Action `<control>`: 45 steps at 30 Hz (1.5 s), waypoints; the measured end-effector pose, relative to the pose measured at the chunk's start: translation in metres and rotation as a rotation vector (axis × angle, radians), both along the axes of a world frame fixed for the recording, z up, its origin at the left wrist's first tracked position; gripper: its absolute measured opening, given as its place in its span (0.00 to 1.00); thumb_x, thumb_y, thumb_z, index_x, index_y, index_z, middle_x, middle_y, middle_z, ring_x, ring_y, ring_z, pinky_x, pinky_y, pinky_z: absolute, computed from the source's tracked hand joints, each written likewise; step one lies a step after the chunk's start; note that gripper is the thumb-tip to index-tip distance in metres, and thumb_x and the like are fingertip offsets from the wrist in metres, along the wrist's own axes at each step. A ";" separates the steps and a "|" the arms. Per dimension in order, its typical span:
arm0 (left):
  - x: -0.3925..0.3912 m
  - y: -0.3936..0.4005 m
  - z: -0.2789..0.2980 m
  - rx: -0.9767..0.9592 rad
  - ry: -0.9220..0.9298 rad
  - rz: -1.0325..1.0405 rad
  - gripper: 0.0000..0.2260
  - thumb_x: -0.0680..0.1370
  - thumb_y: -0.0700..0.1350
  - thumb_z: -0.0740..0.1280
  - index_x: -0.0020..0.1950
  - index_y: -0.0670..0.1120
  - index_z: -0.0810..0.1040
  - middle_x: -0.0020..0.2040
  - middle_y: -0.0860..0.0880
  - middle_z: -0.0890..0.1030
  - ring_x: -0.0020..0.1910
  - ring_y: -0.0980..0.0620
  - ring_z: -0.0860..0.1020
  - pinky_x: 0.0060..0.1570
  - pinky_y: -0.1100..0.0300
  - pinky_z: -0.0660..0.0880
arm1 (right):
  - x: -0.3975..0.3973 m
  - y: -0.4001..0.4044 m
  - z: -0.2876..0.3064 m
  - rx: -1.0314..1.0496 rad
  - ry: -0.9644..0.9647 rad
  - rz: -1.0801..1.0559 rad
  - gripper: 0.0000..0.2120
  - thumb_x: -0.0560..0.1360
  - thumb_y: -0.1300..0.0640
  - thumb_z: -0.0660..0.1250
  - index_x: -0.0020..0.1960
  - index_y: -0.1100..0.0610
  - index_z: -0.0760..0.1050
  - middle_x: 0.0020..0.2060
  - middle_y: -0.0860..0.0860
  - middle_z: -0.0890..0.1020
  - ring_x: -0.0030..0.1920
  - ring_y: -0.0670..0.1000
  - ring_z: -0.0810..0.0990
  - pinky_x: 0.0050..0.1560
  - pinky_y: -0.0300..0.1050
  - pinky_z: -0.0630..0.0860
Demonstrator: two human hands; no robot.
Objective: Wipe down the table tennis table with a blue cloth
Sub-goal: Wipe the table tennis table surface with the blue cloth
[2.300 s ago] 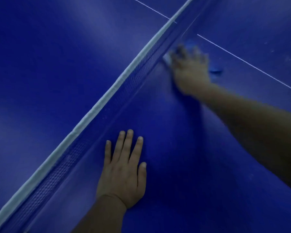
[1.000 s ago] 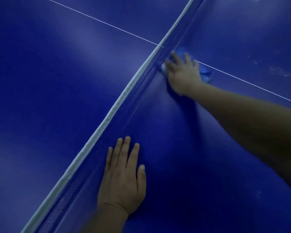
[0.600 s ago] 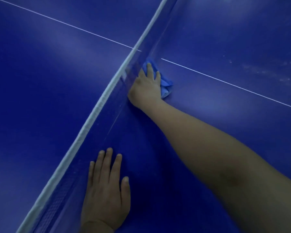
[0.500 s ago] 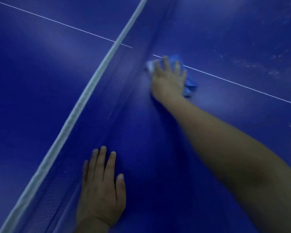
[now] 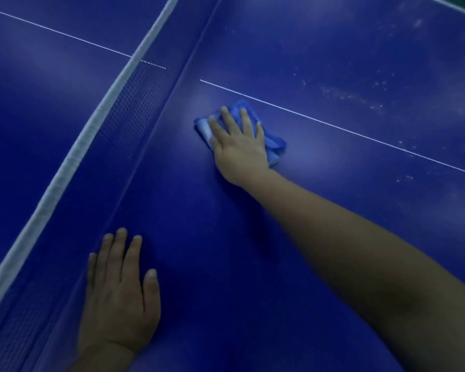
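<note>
The dark blue table tennis table [image 5: 333, 63] fills the view. My right hand [image 5: 239, 146] lies flat with straight fingers on a crumpled blue cloth [image 5: 273, 142], pressing it onto the near half just below the white centre line [image 5: 360, 134]. The cloth pokes out at the hand's left and right; its middle is hidden under the palm. My left hand [image 5: 118, 296] rests flat on the table at the lower left, close to the foot of the net, fingers straight, holding nothing.
The net [image 5: 134, 103] with its white top band [image 5: 91, 122] runs diagonally from the lower left to the top middle. Pale dusty specks [image 5: 352, 96] dot the surface at the upper right. The table's far edge [image 5: 457, 4] shows in the top right corner.
My right hand has slid the cloth away from the foot of the net, rightwards and toward me along the centre line. My left hand stays planted flat on the table.
</note>
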State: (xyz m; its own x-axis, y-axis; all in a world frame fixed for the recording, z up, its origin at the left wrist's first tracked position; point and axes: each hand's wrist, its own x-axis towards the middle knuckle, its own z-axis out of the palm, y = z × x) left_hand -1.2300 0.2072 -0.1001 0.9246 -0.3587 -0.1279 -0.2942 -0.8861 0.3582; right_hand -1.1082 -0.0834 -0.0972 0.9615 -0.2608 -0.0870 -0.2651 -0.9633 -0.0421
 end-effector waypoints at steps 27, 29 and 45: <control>-0.003 0.001 -0.002 -0.090 -0.072 0.022 0.29 0.80 0.54 0.49 0.77 0.39 0.63 0.79 0.43 0.59 0.80 0.47 0.52 0.77 0.57 0.39 | -0.117 0.026 0.003 0.019 -0.024 0.564 0.26 0.80 0.46 0.49 0.77 0.47 0.64 0.79 0.51 0.62 0.77 0.65 0.59 0.71 0.70 0.59; -0.003 0.000 -0.002 -0.091 -0.081 0.021 0.29 0.80 0.53 0.49 0.77 0.40 0.63 0.79 0.43 0.60 0.80 0.47 0.52 0.77 0.57 0.39 | -0.163 0.024 0.002 0.048 0.038 0.898 0.23 0.82 0.45 0.53 0.76 0.45 0.65 0.78 0.50 0.64 0.76 0.64 0.61 0.72 0.65 0.58; -0.006 0.002 -0.003 -0.122 -0.083 0.028 0.28 0.81 0.52 0.49 0.78 0.40 0.62 0.79 0.41 0.60 0.79 0.45 0.53 0.78 0.55 0.39 | -0.195 0.042 0.007 0.060 0.100 1.164 0.24 0.80 0.44 0.56 0.75 0.44 0.67 0.78 0.49 0.63 0.77 0.64 0.59 0.72 0.68 0.57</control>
State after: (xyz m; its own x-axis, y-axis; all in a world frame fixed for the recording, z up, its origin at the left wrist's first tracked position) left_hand -1.2362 0.2091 -0.1028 0.9403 -0.3404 -0.0072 -0.3029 -0.8459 0.4390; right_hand -1.3036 -0.0415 -0.0903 0.6051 0.7803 -0.1585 0.7716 -0.6237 -0.1248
